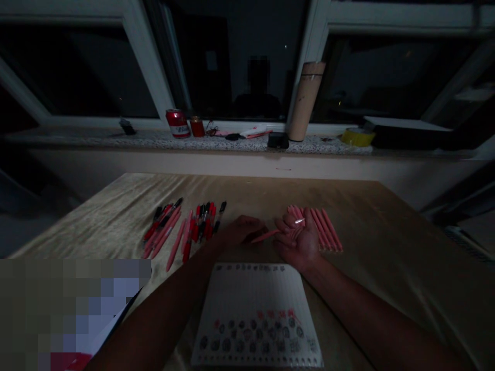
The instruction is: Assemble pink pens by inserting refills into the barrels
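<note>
Between my two hands slants a pink pen (pixel 267 235), its silver tip pointing up to the right. My right hand (pixel 303 245) is turned palm up, with its fingers curled round the pen. My left hand (pixel 242 229) has its fingers bent in at the pen's left end; their exact contact is dark and partly hidden. Just beyond my right hand, pink pens (pixel 327 229) lie side by side in a row, partly covered by it. To the left are loose pink pens (pixel 167 234) and a group of red and black pens (pixel 203 219).
A spiral notebook (pixel 251 293) with drawn marks lies between my forearms on the cloth-covered table (pixel 386 288). On the windowsill (pixel 147 139) stand a red can (pixel 178 123), a small red jar (pixel 197 127), a tall tube (pixel 307 100) and yellow tape (pixel 357 137).
</note>
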The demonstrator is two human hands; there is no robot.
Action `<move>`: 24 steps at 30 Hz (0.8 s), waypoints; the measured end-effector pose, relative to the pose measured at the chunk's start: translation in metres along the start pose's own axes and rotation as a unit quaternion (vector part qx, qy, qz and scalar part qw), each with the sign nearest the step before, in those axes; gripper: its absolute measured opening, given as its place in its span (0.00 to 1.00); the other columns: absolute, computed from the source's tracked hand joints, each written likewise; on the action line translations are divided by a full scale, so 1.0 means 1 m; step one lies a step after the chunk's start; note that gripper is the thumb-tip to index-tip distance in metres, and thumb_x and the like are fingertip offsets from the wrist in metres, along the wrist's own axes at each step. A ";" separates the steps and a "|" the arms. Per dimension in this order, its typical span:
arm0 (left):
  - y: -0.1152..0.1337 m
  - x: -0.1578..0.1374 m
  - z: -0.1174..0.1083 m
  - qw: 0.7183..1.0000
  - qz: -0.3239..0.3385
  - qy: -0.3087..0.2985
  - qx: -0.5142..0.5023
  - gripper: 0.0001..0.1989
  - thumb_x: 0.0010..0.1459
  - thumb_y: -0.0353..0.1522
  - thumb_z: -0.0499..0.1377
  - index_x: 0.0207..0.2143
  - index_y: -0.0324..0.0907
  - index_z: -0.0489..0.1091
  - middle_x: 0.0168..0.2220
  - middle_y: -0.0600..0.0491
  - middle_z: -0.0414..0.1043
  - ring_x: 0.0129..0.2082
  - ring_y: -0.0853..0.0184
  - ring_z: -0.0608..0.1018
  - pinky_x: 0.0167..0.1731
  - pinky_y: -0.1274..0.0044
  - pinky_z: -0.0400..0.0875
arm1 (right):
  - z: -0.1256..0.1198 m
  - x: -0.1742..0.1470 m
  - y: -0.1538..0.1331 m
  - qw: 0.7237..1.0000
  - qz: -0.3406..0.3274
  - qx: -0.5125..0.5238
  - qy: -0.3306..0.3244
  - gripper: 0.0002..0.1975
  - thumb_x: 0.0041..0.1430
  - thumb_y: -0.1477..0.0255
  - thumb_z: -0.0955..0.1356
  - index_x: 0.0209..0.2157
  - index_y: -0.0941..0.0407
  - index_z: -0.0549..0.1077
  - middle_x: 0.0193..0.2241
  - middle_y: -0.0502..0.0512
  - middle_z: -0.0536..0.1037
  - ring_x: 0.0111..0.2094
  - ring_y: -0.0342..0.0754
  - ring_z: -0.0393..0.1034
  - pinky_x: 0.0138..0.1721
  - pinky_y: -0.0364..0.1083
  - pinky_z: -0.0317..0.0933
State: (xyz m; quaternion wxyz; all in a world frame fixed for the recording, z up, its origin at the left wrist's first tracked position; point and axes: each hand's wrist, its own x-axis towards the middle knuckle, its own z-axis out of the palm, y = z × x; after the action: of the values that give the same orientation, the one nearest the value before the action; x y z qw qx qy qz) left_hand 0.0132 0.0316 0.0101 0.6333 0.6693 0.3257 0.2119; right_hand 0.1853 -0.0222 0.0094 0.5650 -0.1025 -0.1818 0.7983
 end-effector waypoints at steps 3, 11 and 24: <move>-0.004 0.001 0.003 0.998 -0.005 0.025 -0.049 0.24 0.50 0.49 0.56 0.29 0.33 0.71 0.17 0.55 0.66 0.15 0.75 0.62 0.17 0.81 0.51 | -0.003 -0.001 0.000 1.000 -0.005 -0.003 0.014 0.26 0.56 0.49 0.58 0.17 0.56 0.57 0.16 0.43 0.59 0.11 0.35 0.40 0.12 0.38 0.46; -0.016 0.005 0.006 0.998 0.010 0.056 -0.032 0.22 0.56 0.45 0.51 0.31 0.35 0.72 0.18 0.53 0.69 0.15 0.75 0.64 0.17 0.81 0.52 | -0.008 -0.002 0.001 1.000 -0.008 -0.001 0.020 0.25 0.59 0.51 0.57 0.17 0.55 0.58 0.15 0.43 0.60 0.11 0.36 0.38 0.12 0.39 0.46; -0.016 0.004 0.008 0.998 0.023 0.064 -0.012 0.23 0.55 0.46 0.50 0.30 0.35 0.72 0.15 0.55 0.66 0.14 0.75 0.63 0.16 0.81 0.53 | -0.010 -0.002 0.002 0.999 0.005 -0.003 0.039 0.25 0.58 0.52 0.59 0.17 0.56 0.58 0.15 0.42 0.60 0.10 0.35 0.38 0.11 0.38 0.47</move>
State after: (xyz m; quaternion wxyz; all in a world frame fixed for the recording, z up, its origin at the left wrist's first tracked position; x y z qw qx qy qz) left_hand 0.0189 0.0281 -0.0071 0.6138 0.6543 0.3474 0.2729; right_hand 0.1879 -0.0233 -0.0012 0.5673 -0.1359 -0.1614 0.7960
